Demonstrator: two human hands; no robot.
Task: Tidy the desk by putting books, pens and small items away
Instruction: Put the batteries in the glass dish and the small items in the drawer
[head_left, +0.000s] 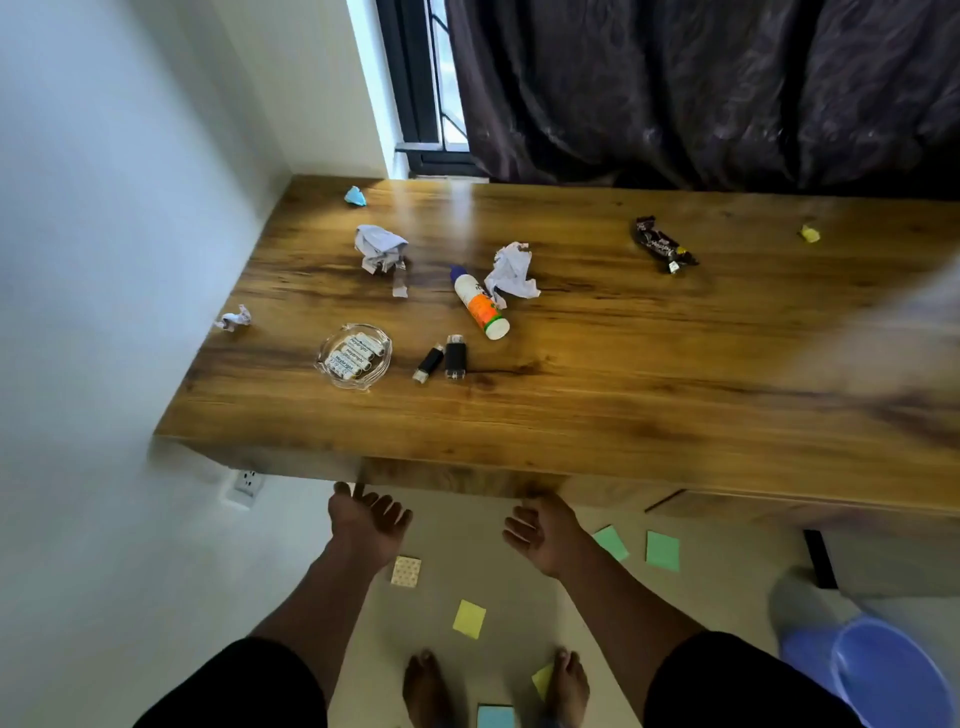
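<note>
On the wooden desk lie a white and orange glue bottle, two small black USB-like sticks, a glass dish of batteries, a dark snack wrapper and several crumpled papers. My left hand and my right hand hang below the desk's front edge with loose fingers, holding nothing. Neither touches any item.
Coloured sticky notes lie scattered on the floor around my bare feet. A blue plastic bin stands at the lower right. A white wall with a socket runs along the left; a dark curtain hangs behind the desk.
</note>
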